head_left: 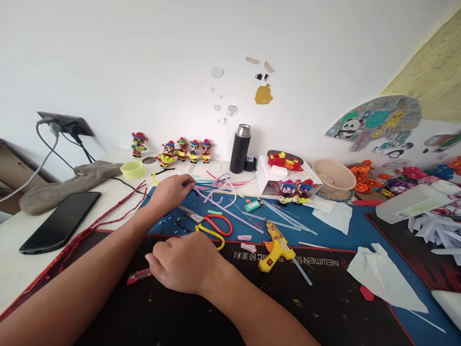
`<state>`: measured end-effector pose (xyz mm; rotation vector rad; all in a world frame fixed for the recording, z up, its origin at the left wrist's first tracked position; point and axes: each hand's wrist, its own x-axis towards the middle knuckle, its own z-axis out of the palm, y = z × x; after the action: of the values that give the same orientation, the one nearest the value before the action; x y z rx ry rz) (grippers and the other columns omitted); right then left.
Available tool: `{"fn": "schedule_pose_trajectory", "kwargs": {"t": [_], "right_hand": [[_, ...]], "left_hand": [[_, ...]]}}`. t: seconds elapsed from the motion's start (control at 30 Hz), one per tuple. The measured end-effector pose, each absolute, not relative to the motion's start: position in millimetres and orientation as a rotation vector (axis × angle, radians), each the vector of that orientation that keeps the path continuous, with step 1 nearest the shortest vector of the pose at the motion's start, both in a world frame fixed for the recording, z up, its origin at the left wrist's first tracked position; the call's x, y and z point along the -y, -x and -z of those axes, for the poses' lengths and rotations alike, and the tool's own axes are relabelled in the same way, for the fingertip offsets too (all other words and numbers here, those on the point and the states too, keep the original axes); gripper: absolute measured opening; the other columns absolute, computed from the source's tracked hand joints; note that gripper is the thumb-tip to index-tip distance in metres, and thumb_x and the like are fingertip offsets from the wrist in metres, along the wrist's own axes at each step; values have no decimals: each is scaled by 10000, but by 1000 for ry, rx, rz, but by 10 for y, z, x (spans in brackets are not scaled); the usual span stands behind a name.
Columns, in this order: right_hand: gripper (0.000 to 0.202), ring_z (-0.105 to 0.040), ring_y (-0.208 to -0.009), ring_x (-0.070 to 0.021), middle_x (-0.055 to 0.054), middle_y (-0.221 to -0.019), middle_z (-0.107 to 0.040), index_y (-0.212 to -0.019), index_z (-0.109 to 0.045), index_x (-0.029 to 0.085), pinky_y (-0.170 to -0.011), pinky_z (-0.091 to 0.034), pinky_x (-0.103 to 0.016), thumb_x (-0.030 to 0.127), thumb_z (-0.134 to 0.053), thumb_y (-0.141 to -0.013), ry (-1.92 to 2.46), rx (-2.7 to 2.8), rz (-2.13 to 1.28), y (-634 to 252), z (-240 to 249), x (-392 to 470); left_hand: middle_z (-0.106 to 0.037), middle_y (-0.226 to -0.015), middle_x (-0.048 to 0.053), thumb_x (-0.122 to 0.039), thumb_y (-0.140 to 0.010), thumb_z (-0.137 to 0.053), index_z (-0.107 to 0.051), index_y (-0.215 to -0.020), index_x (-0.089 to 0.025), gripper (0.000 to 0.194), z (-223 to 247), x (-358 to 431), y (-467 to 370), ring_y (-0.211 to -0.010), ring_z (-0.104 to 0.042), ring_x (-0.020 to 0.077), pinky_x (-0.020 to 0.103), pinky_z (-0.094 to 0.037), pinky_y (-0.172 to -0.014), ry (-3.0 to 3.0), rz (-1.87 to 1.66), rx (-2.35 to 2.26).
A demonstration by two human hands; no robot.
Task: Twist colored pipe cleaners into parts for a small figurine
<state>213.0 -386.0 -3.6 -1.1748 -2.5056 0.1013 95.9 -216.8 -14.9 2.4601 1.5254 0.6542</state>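
Observation:
My left hand (167,194) reaches forward to a loose pile of pipe cleaners (225,192) in purple, blue and pink. Its fingers are bent together at the pile's left end; what they grip, if anything, is hidden. My right hand (185,262) is curled over the black mat, knuckles up, and its palm side does not show. By its thumb a small red tool (139,276) pokes out, partly covered; I cannot tell whether it is held. Between the hands lie scissors (218,225) with red and yellow handles. Short pink fuzzy pieces (248,246) rest right of them.
A yellow glue gun (275,247) lies on the mat, with glue sticks (288,216) and a green box (252,205) behind. A black thermos (240,150) and small figures (182,150) stand along the wall. At left are a phone (61,223) and red stems (97,223).

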Motion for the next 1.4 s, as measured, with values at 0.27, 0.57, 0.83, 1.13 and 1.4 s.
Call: {"fn": "schedule_pose_trajectory", "kwargs": {"t": [0.27,0.57,0.83,1.13,1.4], "right_hand": [[352,-759,-706,-248,-65,-828,-788,-898,-668,182,-557,-521,-322,405,-473,-1090,1184,2522,-114,-2133,59,3855],[362,-766,-718,-262,-66,-814,-778,-905,-661,174,-560,-537,-335,402,-457,-1100,1169,2535,-102,-2122,64,3849],[363,-777,-735,-275,-68,-837,-788,-914,-664,173,-561,-559,-363,392,-447,-1106,1164,2547,-95,-2114,81,3850],[339,-780,-730,-266,-68,-828,-788,-908,-656,170,-567,-557,-350,388,-479,-1099,1162,2549,-111,-2127,52,3853],[336,-780,-785,-268,-73,-855,-783,-917,-666,163,-561,-535,-340,379,-480,-1096,1157,2551,-143,-2136,85,3862]], "left_hand": [[-785,-941,115,-392,-974,-496,-740,-989,-231,293,142,2119,-1003,-862,-700,319,365,-445,-689,-2613,-373,-1513],[-754,-861,96,-417,-1010,-432,-662,-1034,-230,298,184,2048,-1053,-803,-686,297,355,-435,-684,-2510,-469,-1479],[-756,-1001,152,-385,-1012,-454,-704,-975,-192,318,42,1915,-1115,-1005,-671,342,411,-483,-841,-2657,-646,-1509],[-745,-1220,163,-280,-988,-496,-759,-1127,-177,314,106,1966,-1100,-1189,-622,352,483,-466,-1051,-2788,-630,-1299],[-750,-1142,123,-235,-1039,-494,-762,-1148,-197,292,128,2384,-1349,-1093,-626,298,436,-496,-997,-2869,-459,-754]]}}
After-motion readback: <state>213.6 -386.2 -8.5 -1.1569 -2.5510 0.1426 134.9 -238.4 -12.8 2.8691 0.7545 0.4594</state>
